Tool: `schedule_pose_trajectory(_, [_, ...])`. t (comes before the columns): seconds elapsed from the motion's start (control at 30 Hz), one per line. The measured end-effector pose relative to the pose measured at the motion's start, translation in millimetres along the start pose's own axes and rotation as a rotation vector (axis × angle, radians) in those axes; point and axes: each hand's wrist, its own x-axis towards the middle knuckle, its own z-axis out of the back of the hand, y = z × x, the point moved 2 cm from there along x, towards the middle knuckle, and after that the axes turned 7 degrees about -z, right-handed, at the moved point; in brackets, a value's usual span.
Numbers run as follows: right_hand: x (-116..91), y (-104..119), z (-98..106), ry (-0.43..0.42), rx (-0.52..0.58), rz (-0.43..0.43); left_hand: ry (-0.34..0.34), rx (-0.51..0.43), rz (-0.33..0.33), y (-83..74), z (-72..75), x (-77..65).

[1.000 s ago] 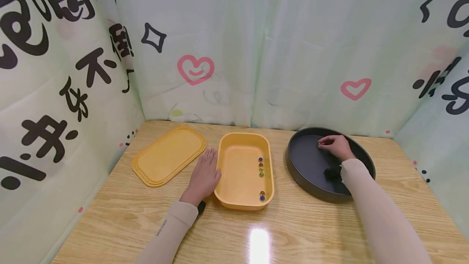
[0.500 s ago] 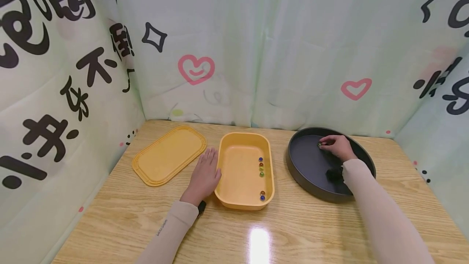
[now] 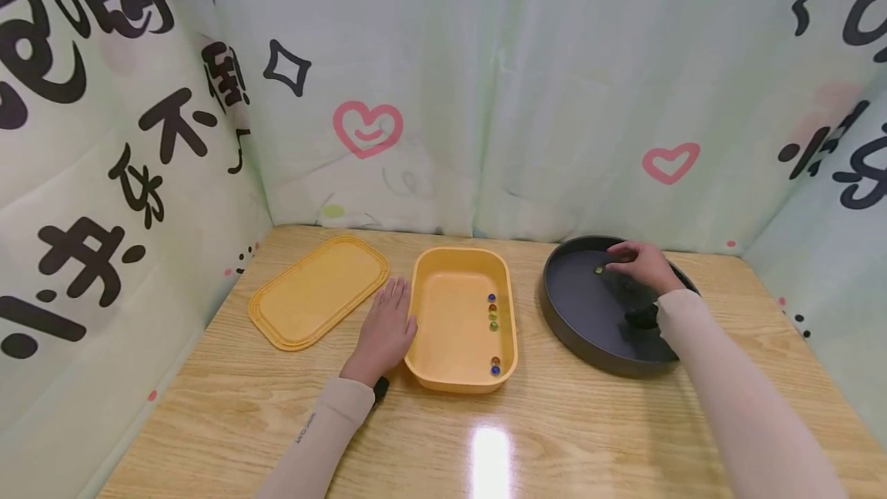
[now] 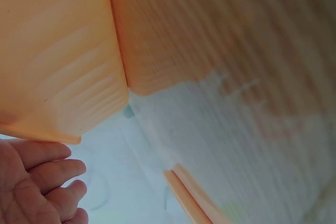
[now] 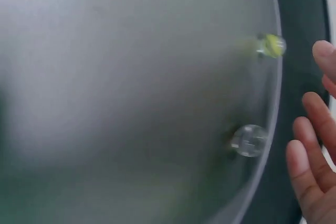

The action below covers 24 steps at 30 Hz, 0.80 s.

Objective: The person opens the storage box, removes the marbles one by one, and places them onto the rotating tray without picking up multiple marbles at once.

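The right hand (image 3: 640, 264) has let go: half a second ago its thumb and fingertips were pinching the green marble (image 3: 599, 270), and now they stand apart from it, spread and holding nothing. That marble lies in the far part of the pan (image 3: 561, 341), just left of the fingers. As I judge it, the work has paused between grips, with this marble on the pan's side, not the tray's.

The right wrist view is blurred, but a clear marble (image 5: 248, 141) seems to lie beside the pan's wall too, near the green one.

The left hand (image 3: 384, 329) has kept its place, fingers straight, thumb side touching the left wall of the tray (image 3: 446, 389); it looks like a steadying touch. Along the tray's right side, six marbles (image 3: 493, 326) sit unchanged: four in a row toward the far end, two together at the near end. The lid (image 3: 319, 293) rests flat on the table (image 3: 416, 445), farther left.
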Motion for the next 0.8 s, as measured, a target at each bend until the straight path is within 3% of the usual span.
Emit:
schedule_pose_trajectory(0.23, [-9, 21, 18, 0.063, -0.061, 0.047, 0.002, -0.013, -0.002, -0.2, -0.7, 0.7])
schedule_pose_trajectory(0.43, [-29, 44, 33, 0.084, -0.139, 0.073, -0.003, -0.005, 0.000, 0.8, -0.7, 1.2])
schedule_pose_trajectory(0.67, [-63, 62, 44, 0.051, -0.248, 0.084, -0.001, -0.008, 0.000, 1.2, -0.8, 0.4])
schedule_pose_trajectory(0.8, [-80, 59, 46, -0.023, -0.304, 0.066, -0.001, -0.005, 0.000, 0.3, -0.3, 0.7])
